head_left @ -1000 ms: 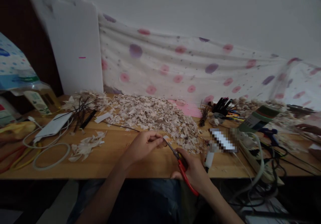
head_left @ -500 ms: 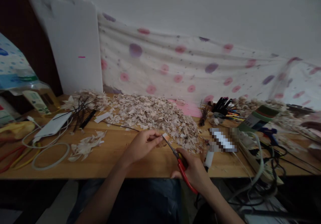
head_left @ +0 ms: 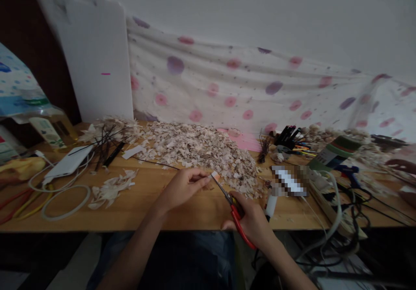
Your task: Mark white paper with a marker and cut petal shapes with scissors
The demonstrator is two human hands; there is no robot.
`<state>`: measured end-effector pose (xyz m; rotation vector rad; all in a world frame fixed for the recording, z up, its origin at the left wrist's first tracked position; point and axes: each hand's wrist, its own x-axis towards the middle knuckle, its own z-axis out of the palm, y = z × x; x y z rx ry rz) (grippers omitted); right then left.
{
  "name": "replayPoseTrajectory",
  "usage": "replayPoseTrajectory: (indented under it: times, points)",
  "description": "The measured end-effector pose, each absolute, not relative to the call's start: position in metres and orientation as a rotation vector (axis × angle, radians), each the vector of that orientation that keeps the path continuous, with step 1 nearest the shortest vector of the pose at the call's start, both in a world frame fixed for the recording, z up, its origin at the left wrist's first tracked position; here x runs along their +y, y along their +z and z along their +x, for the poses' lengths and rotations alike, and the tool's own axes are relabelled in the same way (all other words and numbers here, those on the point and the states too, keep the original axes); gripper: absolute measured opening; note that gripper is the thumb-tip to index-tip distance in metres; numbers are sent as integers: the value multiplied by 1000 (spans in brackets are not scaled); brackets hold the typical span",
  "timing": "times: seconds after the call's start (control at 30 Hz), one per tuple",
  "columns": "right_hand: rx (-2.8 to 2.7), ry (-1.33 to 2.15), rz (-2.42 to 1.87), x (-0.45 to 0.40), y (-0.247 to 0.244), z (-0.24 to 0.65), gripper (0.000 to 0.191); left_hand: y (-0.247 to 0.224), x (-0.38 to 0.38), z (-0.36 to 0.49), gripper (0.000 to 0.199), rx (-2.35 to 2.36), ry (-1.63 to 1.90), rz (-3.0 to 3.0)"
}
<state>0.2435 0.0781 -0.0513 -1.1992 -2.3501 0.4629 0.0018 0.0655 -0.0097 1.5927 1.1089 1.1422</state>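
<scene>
My left hand (head_left: 186, 188) is closed in a pinch on a small pale piece (head_left: 215, 175) that looks like paper or petal. A thin dark stem (head_left: 159, 163) runs from the left up to the same hand; whether the fingers grip it too is hidden. In my right hand (head_left: 251, 220) are red-handled scissors (head_left: 236, 220), their blades pointing up and left. The blade tips meet the pale piece beside my left fingertips. Just beyond both hands lies a broad heap of pale, dry-looking flakes (head_left: 201, 147).
On the left are a white power bank (head_left: 69, 164) with a cable, curled petals (head_left: 113, 188) and orange-handled pliers (head_left: 14, 203). At right stand a power strip (head_left: 334, 212), a green can (head_left: 336, 151) and a glue gun (head_left: 349, 173). Another person's hand (head_left: 401, 165) shows at the right edge.
The scissors and my right hand have shifted very slightly. My left hand keeps its pinch in nearly the same place.
</scene>
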Motion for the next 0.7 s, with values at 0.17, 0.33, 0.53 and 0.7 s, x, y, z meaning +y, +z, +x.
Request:
replayPoseTrajectory:
  times: [0.17, 0.33, 0.53, 0.7]
  points:
    - [-2349, 461, -1202, 79, -50, 242, 69, -12, 66, 4, 25, 1053, 1154, 1584]
    - [-2343, 442, -1201, 79, -51, 243, 71, -13, 67, 4, 24, 1046, 1153, 1599]
    - [-2329, 451, -1189, 79, -53, 243, 64, -13, 66, 3, 24, 1060, 1146, 1611]
    - [-2346, 484, -1189, 79, -53, 243, 69, -11, 66, 3, 24, 1076, 1156, 1615]
